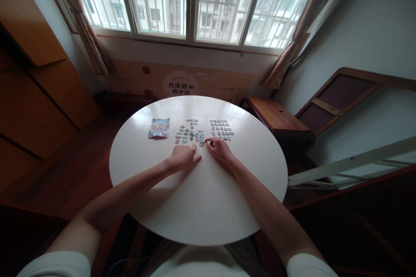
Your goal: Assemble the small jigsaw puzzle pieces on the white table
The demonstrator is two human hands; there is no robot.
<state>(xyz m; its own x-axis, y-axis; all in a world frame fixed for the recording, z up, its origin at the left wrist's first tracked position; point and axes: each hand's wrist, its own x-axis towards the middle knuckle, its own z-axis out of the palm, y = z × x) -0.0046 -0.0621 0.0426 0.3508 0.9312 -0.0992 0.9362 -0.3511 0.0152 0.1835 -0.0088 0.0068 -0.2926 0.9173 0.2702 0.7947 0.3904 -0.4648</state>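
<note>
Small jigsaw puzzle pieces lie in a loose cluster on the round white table, some joined together. A second group of pieces is spread in rows to the right. My left hand rests at the near edge of the cluster, its thumb apart from the curled fingers and nothing visible in it. Just right of the cluster, my right hand pinches at a puzzle piece with thumb and index finger; the piece is mostly hidden by the fingertips. A colourful picture packet lies to the left.
Beyond the table is a barred window with curtains at both sides. A wooden side table stands behind right, near a leaning wooden frame. Wooden cabinets line the left wall.
</note>
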